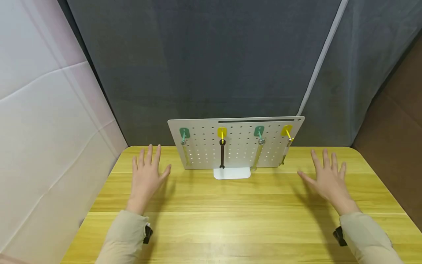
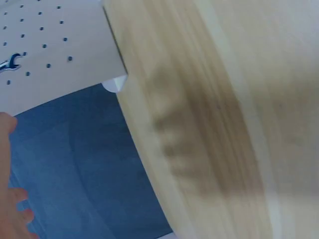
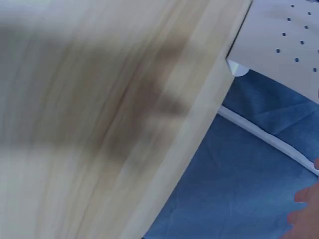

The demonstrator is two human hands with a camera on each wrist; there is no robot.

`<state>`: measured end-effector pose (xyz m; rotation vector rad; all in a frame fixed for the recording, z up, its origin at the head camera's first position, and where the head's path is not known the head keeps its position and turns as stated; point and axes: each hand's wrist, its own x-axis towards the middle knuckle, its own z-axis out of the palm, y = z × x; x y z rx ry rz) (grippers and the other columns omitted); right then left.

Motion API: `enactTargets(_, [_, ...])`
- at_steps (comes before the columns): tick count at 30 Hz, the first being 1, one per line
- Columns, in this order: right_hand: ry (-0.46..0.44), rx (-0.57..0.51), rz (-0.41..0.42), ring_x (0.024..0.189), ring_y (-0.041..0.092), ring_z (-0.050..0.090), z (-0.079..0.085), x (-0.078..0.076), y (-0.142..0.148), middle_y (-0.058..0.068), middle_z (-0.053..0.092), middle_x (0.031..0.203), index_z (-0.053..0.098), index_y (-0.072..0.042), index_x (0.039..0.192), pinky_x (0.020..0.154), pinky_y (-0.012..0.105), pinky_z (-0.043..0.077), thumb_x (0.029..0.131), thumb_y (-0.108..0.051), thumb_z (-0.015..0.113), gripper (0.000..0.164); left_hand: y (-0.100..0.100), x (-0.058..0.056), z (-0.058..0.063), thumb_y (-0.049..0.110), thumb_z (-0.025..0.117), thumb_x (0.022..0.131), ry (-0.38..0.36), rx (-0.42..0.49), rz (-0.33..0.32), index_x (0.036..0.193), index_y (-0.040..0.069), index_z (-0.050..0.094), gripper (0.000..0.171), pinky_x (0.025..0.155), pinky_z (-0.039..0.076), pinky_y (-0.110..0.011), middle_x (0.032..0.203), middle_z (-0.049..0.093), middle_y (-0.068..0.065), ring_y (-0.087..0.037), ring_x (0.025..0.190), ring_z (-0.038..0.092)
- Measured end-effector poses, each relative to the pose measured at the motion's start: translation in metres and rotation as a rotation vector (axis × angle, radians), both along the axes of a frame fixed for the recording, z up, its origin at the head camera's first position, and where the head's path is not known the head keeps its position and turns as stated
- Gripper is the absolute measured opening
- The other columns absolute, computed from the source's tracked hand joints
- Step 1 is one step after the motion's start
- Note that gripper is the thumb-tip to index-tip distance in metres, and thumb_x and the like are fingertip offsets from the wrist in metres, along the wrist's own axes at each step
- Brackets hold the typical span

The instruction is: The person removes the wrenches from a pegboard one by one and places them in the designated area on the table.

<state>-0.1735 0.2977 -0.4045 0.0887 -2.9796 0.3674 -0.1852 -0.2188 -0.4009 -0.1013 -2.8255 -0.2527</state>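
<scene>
Four wrench-like tools (image 1: 222,156) hang from hooks (image 1: 222,131) on pegboard (image 1: 240,161), between left-hand fingers (image 1: 156,157) and right-hand fingers (image 1: 326,159). Look metal: likely stiff, fairly light, smooth, possibly slippery, hardly fragile; best hold probably mid-shank, below hook. Both hands' fingers spread wide, holding nothing, raised above tabletop (image 1: 211,220); left-hand thumb (image 1: 165,173) near leftmost tool (image 1: 186,154), not touching.

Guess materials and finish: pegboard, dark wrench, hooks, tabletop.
Pegboard: probably painted sheet metal, matte and pale; thin edge, regular holes. Rigid plastic possible.
Dark wrench: likely steel, going by its wrench shape; dark finish, coating unclear.
Hooks: plastic or coated metal, can't tell; even yellow or green colour.
Tabletop: wood or wood-look laminate; grain bands, soft glare suggesting satin.
</scene>
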Motion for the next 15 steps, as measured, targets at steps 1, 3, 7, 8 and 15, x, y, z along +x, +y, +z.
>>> enactTargets(1, [0.009, -0.011, 0.003, 0.140, 0.057, -0.003, 0.001, 0.000, -0.001, 0.034, 0.000, 0.155, 0.005, -0.013, 0.154, 0.104, 0.076, -0.002, 0.092, -0.064, 0.043, 0.089, 0.001, 0.000, 0.002, 0.042, 0.051, 0.094, 0.028, 0.020, -0.011, 0.151, 0.008, 0.024, 0.071, 0.113, 0.012, -0.064, 0.154, 0.024, -0.025, -0.048, 0.140, 0.021])
enactTargets(3, [0.033, -0.037, 0.012, 0.140, 0.057, 0.000, 0.004, -0.001, -0.003, 0.034, 0.003, 0.155, 0.007, -0.011, 0.154, 0.105, 0.075, -0.001, 0.092, -0.062, 0.045, 0.089, 0.003, 0.000, 0.006, 0.037, 0.053, 0.094, 0.088, 0.056, -0.031, 0.149, 0.006, 0.027, 0.068, 0.112, 0.015, -0.064, 0.151, 0.031, -0.026, -0.047, 0.138, 0.025])
enactTargets(7, [0.076, -0.082, 0.037, 0.137, 0.058, 0.013, 0.012, -0.002, -0.010, 0.034, 0.010, 0.154, 0.011, -0.008, 0.153, 0.107, 0.072, 0.009, 0.093, -0.057, 0.049, 0.086, 0.008, -0.001, 0.016, 0.026, 0.058, 0.093, 0.210, 0.131, -0.061, 0.145, 0.002, 0.036, 0.061, 0.111, 0.021, -0.063, 0.143, 0.043, -0.026, -0.045, 0.133, 0.035])
enactTargets(8, [0.081, -0.099, 0.042, 0.135, 0.058, 0.016, 0.014, -0.001, -0.012, 0.033, 0.013, 0.153, 0.013, -0.008, 0.153, 0.106, 0.072, 0.013, 0.094, -0.056, 0.049, 0.085, 0.009, -0.001, 0.018, 0.023, 0.059, 0.093, 0.240, 0.149, -0.068, 0.143, 0.002, 0.038, 0.059, 0.110, 0.023, -0.062, 0.141, 0.045, -0.025, -0.045, 0.132, 0.037])
enactTargets(15, [0.143, -0.346, 0.089, 0.128, 0.052, 0.035, 0.027, 0.001, -0.030, 0.034, 0.034, 0.143, 0.029, 0.004, 0.145, 0.100, 0.066, 0.031, 0.098, -0.035, 0.052, 0.065, 0.018, -0.005, 0.037, 0.010, 0.063, 0.090, 0.406, 0.280, -0.122, 0.132, 0.000, 0.051, 0.045, 0.102, 0.039, -0.056, 0.127, 0.057, -0.024, -0.042, 0.117, 0.052])
